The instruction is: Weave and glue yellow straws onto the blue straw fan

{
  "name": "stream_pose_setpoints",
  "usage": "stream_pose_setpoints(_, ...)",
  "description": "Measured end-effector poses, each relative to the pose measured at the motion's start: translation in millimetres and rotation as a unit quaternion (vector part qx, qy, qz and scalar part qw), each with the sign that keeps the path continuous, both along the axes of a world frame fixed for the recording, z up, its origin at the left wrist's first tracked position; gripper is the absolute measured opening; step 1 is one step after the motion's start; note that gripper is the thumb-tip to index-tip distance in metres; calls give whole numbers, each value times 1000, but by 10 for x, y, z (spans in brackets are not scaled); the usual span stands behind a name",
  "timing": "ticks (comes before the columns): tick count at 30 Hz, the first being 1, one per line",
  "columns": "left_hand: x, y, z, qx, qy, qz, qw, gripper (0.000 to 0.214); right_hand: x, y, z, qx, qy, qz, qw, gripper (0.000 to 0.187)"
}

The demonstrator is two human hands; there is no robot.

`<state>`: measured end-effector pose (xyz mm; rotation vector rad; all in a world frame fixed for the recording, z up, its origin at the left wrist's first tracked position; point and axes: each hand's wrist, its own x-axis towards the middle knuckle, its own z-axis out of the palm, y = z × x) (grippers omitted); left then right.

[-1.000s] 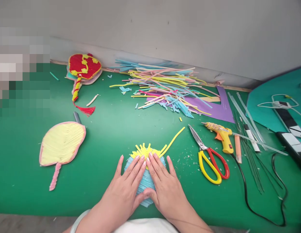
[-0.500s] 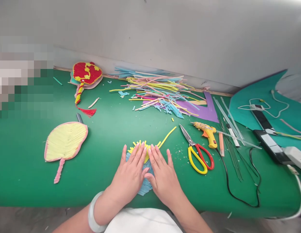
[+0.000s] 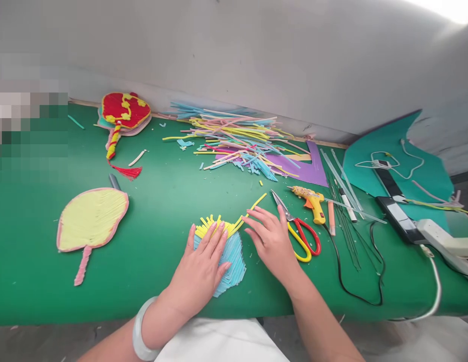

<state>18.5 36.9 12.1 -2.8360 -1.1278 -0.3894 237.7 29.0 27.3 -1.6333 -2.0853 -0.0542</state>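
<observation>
The left hand (image 3: pixel 200 269) lies flat, gripping nothing, on the light, flimsy strip panel (image 3: pixel 234 256) at the table's (image 3: pixel 162 201) near edge, likely best lifted by its rim, while the right hand (image 3: pixel 273 240) hovers open and empty beside the scissors (image 3: pixel 302 236).

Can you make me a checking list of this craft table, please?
Surface: green table, dotted with tiny scraps.
Job's things: blue and yellow fan piece, long yellow strip sticking out.
Clutter: strip pile, purple sheet, scissors, glue gun, glue sticks, yellow fan, red fan.
Hands: left hand flat on the fan piece; right hand open beside the scissors, holding nothing.
Cables: black cable from the glue gun; white cable by the power strip.
Surroundings: grey wall, teal sheet.
</observation>
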Motion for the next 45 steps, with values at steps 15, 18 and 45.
stream_pose_setpoints(15, 35, -37, -84, -39, 9, -24, 999, 59, 20, 286, -48, -65, 39, 79, 994, 17)
stream_pose_setpoints(18, 27, -39, -93, -47, 23, -30, 998, 57, 28, 301, -76, -70, 46, 77, 993, 18)
stream_pose_setpoints(45, 44, -40, -84, -58, 22, -19, 998, 63, 47, 323, -172, -51, 63, 71, 994, 19)
